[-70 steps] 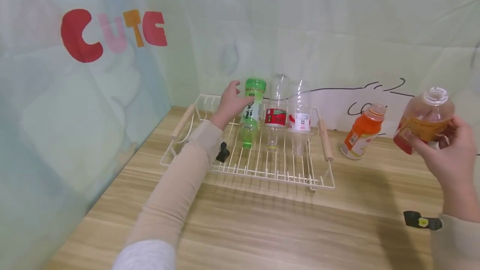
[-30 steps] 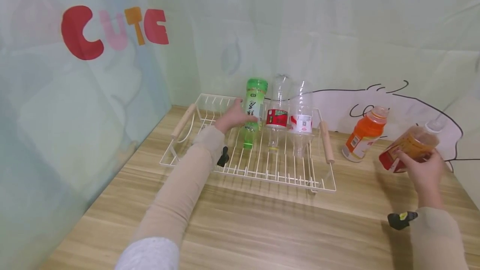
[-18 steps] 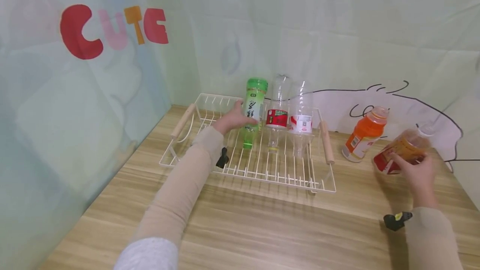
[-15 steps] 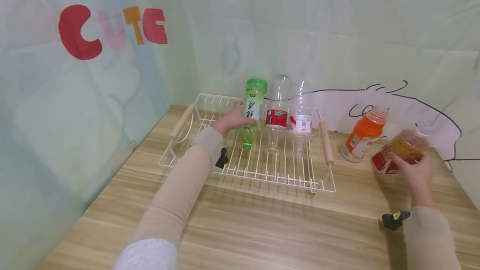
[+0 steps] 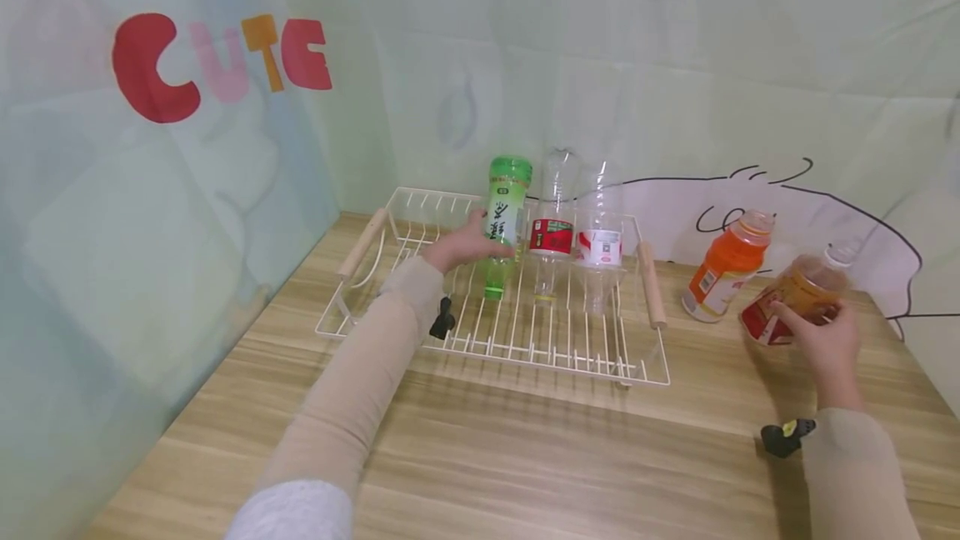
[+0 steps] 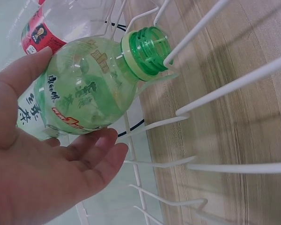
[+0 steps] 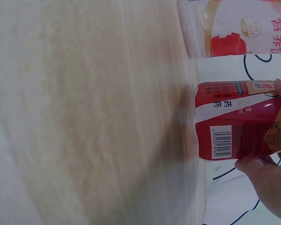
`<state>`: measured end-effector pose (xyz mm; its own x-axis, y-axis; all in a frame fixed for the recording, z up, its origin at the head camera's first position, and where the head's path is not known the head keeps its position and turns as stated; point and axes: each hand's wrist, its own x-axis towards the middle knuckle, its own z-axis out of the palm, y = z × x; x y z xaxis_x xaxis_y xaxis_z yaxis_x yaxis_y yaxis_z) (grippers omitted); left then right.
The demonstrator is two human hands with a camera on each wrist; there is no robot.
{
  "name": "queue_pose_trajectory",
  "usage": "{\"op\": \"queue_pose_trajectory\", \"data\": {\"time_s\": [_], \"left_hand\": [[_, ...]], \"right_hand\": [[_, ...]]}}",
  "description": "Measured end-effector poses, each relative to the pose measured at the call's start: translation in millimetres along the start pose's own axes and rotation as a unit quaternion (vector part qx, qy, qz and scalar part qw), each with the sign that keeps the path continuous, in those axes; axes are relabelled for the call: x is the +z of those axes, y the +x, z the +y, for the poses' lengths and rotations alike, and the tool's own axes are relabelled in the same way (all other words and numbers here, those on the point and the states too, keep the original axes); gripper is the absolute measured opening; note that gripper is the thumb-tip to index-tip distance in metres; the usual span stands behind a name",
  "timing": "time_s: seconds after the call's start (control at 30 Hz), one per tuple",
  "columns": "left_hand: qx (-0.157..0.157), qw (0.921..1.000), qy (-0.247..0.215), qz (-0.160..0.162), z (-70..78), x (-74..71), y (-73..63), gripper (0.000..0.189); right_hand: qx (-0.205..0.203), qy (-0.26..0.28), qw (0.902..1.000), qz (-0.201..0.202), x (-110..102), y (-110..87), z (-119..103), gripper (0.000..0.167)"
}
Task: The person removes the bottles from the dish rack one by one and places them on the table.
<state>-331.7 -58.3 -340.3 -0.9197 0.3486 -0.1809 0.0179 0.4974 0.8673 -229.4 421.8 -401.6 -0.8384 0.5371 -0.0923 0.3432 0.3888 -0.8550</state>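
In a white wire rack (image 5: 525,352) with wooden handles, a green plastic bottle (image 5: 507,202) leans neck down. My left hand (image 5: 461,245) has its thumb and fingers around the bottle's side; the left wrist view shows its uncapped green neck (image 6: 150,51) at the wires. On the right, my right hand (image 5: 828,348) grips a clear bottle with a red and amber label (image 5: 791,302), mouth up. Its base is down at the tabletop, as the right wrist view of the red label (image 7: 241,122) shows. An orange bottle (image 5: 726,269) stands just left of it.
Two clear bottles, one with a red label (image 5: 551,236) and one with a white label (image 5: 599,247), lean neck down in the rack right of the green one. A printed cloth wall (image 5: 450,65) closes off the back and left of the wooden table (image 5: 525,457).
My right hand has lowered the red-labelled bottle from the air to the table beside the orange one, moving left and down. My left hand has closed in around the green bottle.
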Motion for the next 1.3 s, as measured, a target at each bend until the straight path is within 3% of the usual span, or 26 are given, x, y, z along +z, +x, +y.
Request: {"op": "queue_pose_trajectory", "data": {"time_s": [0.33,0.53,0.63,0.77,0.9,1.07,1.3], "left_hand": [[-0.006,1.0000,-0.005,0.003,1.4,0.0,0.1,0.095],[-0.010,0.9998,-0.013,0.009,4.0,-0.1,-3.9,0.094],[-0.008,0.9998,-0.012,0.014,5.4,-1.1,-5.1,0.091],[0.008,0.9998,-0.010,0.017,6.8,-1.9,-4.8,0.081],[0.013,0.9995,-0.015,0.025,10.9,-3.0,-6.3,0.083],[0.004,0.9991,-0.005,0.042,17.2,-5.8,-8.7,0.091],[0.024,0.9982,-0.009,0.054,26.7,-12.0,-10.5,0.091]], "right_hand": [[0.003,0.008,0.9999,-0.008,0,1.2,2,0.092],[0.005,0.006,1.0000,-0.004,-1,24.4,25,0.102],[0.012,0.018,0.9997,-0.008,-7,22.5,23,0.103],[0.015,0.038,0.9991,-0.005,-17,0.5,5,0.100],[0.006,0.063,0.9979,0.010,-28,-10.4,-8,0.096],[0.000,0.055,0.9978,0.038,-40,-21.3,-25,0.091],[-0.036,0.034,0.9968,0.063,-52,-32.1,-43,0.084]]}}
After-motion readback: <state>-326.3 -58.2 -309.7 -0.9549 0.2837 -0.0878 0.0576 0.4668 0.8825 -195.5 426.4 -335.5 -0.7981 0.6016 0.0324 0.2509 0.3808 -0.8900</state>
